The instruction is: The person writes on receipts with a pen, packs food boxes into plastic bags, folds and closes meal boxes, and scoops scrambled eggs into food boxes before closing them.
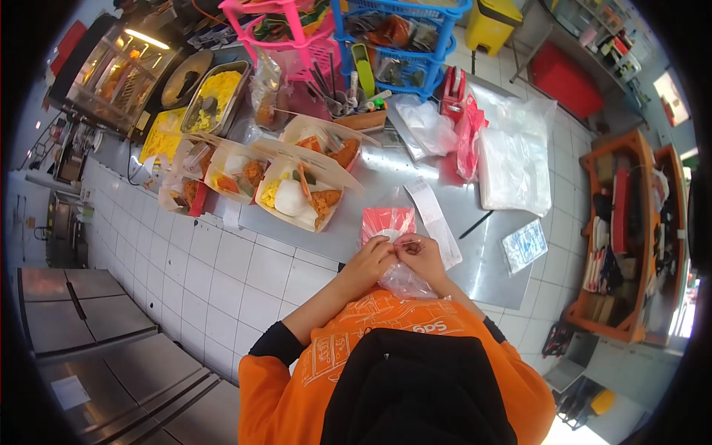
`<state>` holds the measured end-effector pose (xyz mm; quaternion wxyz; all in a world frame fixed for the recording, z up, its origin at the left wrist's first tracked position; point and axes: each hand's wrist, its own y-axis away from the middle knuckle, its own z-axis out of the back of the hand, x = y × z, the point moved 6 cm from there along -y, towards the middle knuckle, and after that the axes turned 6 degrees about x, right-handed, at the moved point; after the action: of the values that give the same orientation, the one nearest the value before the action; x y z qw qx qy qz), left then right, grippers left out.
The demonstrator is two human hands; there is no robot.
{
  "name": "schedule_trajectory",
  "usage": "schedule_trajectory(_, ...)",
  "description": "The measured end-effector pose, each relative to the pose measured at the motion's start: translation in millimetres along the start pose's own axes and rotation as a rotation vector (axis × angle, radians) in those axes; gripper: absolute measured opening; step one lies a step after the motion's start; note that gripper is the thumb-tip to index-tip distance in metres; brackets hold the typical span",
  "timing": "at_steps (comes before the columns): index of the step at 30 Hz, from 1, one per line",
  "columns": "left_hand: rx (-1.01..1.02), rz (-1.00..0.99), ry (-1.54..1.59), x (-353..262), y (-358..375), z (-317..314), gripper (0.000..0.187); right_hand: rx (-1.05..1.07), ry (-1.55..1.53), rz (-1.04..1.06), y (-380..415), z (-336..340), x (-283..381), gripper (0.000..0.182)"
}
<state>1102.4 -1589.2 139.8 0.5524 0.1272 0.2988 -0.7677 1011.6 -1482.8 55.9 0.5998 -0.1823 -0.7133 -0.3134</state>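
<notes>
At the near edge of the metal table, both of my hands are close together over a clear plastic bag with a red box inside or beneath it. My left hand has its fingers closed on the gathered plastic. My right hand pinches at the same spot, its fingertips almost touching the left ones. A long paper receipt lies just to the right of the box. To the left stand open food boxes, the nearest one holding rice, fried chicken and yellow food.
Stacked clear bags lie at the right of the metal table, near a blue-white packet. Blue baskets and a pink rack stand at the back. A tray of yellow food is at the back left.
</notes>
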Motion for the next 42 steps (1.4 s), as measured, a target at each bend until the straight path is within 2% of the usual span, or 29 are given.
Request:
schedule_trajectory(4, 0.035, 0.109, 0.065, 7.3, 6.0, -11.4, 0.023, 0.03, 0.052, -0.006, 1.0, 9.9, 5.4, 0.011)
schedule_trajectory(10, 0.135, 0.172, 0.055, 8.6, 6.0, -11.6, 0.021, 0.024, 0.12, -0.057, 12.7, 49.4, 14.8, 0.013)
schedule_trajectory(13, 0.118, 0.089, 0.0, 2.9, 1.0, -9.2, 0.021, 0.013, 0.449, 0.08, 13.0, 59.3, 35.9, 0.015)
schedule_trajectory(16, -0.073, 0.012, -0.269, -17.7, -12.8, 15.6, 0.023, 0.003, 0.56, 0.373, 2.8, 40.4, 46.0, 0.012)
schedule_trajectory(19, -0.103, 0.091, -0.007, -8.6, -15.1, 10.1, 0.019, 0.143, 0.715, 0.659, -4.8, 2.6, 47.6, 0.016)
schedule_trajectory(23, 0.043, 0.222, 0.041, 5.4, 3.8, -8.2, 0.014, 0.225, 0.887, 0.726, -1.8, -1.9, 52.1, 0.017)
schedule_trajectory(25, 0.042, 0.307, 0.143, 16.1, 5.4, -12.8, 0.013, 0.193, 0.867, 0.736, 8.0, -5.0, 67.9, 0.021)
schedule_trajectory(28, 0.037, 0.392, 0.26, 34.5, 1.0, -9.6, 0.019, 0.206, 0.74, 0.626, 18.0, -9.2, 91.3, 0.027)
schedule_trajectory(30, 0.071, 0.569, 0.437, 57.1, -2.8, -4.3, 0.022, 0.02, 1.192, 0.749, 24.0, -12.5, 51.5, 0.032)
schedule_trajectory(33, 0.091, 0.765, 0.715, 73.6, -7.3, -0.4, 0.027, 0.222, 0.93, 0.774, 28.8, -31.0, 49.3, 0.031)
schedule_trajectory(36, 0.026, 0.921, 1.063, 78.8, -5.5, -5.7, 0.033, 0.259, 1.101, 0.752, 24.3, -45.8, 50.8, 0.029)
schedule_trajectory(37, -0.012, 0.971, 1.19, 79.9, -5.0, -9.1, 0.036, 0.259, 1.037, 0.795, 24.3, -43.6, 53.3, 0.029)
schedule_trajectory(39, -0.03, 0.966, 1.176, 80.3, -4.4, -12.5, 0.038, 0.264, 0.908, 0.878, 23.3, -38.7, 55.3, 0.028)
schedule_trajectory(42, -0.106, 0.938, 1.261, 82.6, 8.3, -28.5, 0.038, 0.125, 0.592, 0.618, 16.4, -21.9, 40.2, 0.022)
